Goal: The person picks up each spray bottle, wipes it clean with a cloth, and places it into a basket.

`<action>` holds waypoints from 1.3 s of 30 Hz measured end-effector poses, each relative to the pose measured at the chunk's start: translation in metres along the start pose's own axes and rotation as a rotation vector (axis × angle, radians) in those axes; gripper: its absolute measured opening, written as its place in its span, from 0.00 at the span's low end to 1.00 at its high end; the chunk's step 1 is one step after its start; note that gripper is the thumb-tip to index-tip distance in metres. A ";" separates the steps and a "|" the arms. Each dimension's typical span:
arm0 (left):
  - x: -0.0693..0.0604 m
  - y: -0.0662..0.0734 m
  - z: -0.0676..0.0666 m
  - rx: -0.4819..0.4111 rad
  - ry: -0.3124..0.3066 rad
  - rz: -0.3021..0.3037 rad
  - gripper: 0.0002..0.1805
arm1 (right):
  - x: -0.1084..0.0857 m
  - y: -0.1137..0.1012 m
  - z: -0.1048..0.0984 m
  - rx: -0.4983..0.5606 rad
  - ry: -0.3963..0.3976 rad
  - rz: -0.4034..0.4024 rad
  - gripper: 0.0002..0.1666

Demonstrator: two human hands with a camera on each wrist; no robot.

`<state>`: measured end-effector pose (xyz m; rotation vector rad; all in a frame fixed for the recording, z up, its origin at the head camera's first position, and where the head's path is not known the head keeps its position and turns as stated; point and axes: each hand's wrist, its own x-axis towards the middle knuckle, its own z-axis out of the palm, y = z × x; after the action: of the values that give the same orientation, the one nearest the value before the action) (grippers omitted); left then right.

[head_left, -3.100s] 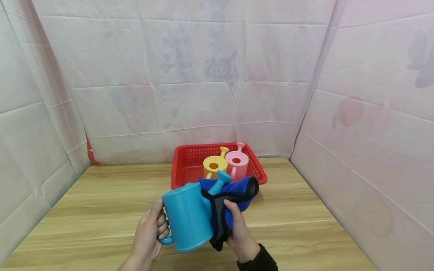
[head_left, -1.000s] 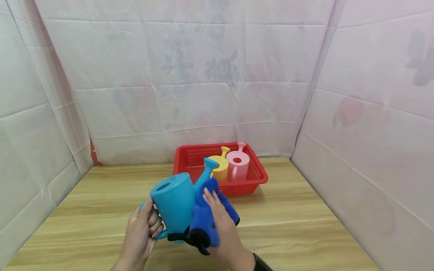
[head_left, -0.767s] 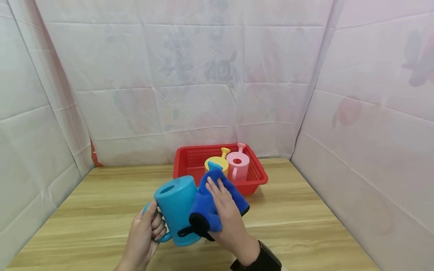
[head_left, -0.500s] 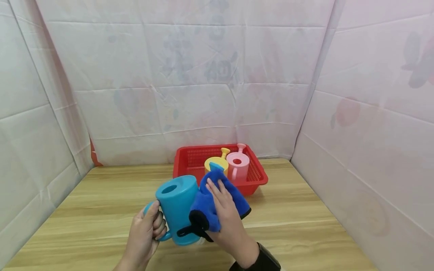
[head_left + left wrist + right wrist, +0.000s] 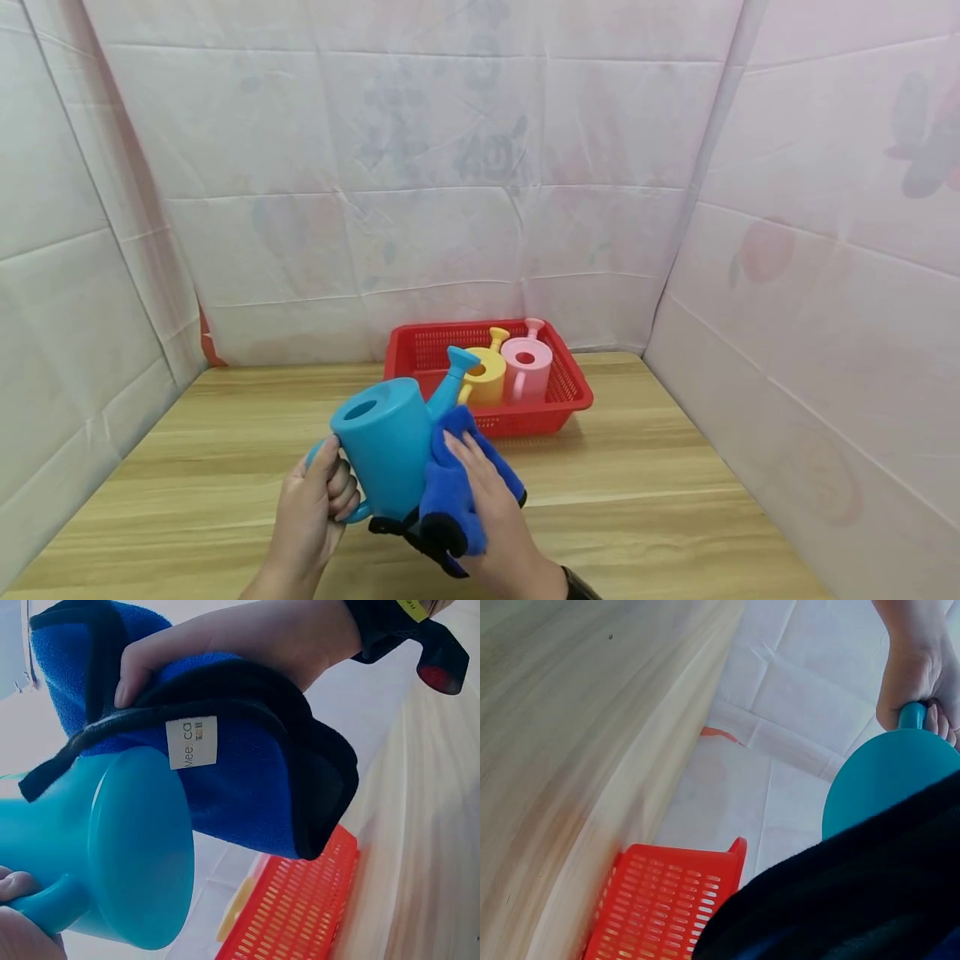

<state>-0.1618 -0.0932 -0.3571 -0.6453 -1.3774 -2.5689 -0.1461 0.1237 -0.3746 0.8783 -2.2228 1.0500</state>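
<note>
A blue toy watering can [image 5: 382, 450] is held above the table, its spout angled up to the right. My left hand [image 5: 309, 508] grips it by the handle, fingers curled round. A blue cloth with black edging [image 5: 452, 496] lies against the can's right side and the base of the spout. With my right hand [image 5: 498, 521] I hold this cloth, fingers laid along its outside; in the left wrist view the thumb presses over a fold near a white label [image 5: 191, 742]. The can's flat bottom [image 5: 142, 847] shows there too. The cloth hides part of the can.
Behind the hands a red plastic basket [image 5: 525, 421] stands on the wooden table [image 5: 247, 450]. Inside it are a yellow watering can [image 5: 483, 387] and a pink one [image 5: 527, 379]. Pale printed sheets [image 5: 420, 242] hang at the back and both sides.
Over the last half second the cloth and right hand slide down the spout, uncovering its head. The can shifts slightly left and up. Earlier, the cloth was folded round the spout with its grey side showing.
</note>
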 end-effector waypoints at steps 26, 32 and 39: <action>-0.014 0.002 0.019 0.644 0.074 -0.027 0.20 | 0.021 0.017 -0.017 -0.217 0.163 -0.062 0.51; -0.016 -0.001 0.015 0.686 0.024 0.093 0.20 | 0.019 0.017 -0.018 -0.044 0.120 -0.056 0.30; -0.015 -0.001 0.009 0.456 0.114 0.142 0.21 | 0.008 0.016 -0.014 0.474 0.122 0.295 0.15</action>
<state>-0.1463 -0.0858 -0.3598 -0.4873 -1.7238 -2.0427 -0.1604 0.1401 -0.3684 0.6537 -2.0728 1.7687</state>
